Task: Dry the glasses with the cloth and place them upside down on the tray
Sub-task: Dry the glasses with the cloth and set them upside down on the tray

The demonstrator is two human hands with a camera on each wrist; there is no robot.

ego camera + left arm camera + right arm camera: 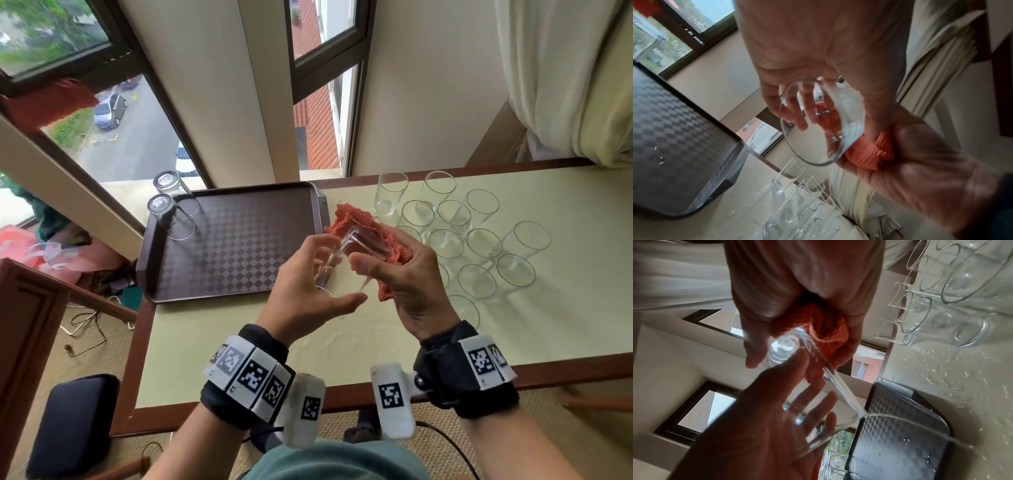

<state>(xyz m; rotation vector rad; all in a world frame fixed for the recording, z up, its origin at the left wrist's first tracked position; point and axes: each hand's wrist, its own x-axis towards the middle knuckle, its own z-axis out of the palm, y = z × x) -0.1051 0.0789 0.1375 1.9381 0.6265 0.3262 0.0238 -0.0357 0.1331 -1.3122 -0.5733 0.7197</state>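
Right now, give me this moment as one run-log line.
step: drying | left hand: on glass, rim end | right hand: cloth round base end | tray: two glasses inverted

Soft daylight from the windows (pixel 113 113); blurred, edge-warped wrist views.

Tray (pixel 239 246) mostly bare; only two upturned glasses (pixel 164 209) at its far-left corner. Upright glasses (pixel 479 246) crowd the counter (pixel 239 359) right of the hands; near counter is open.
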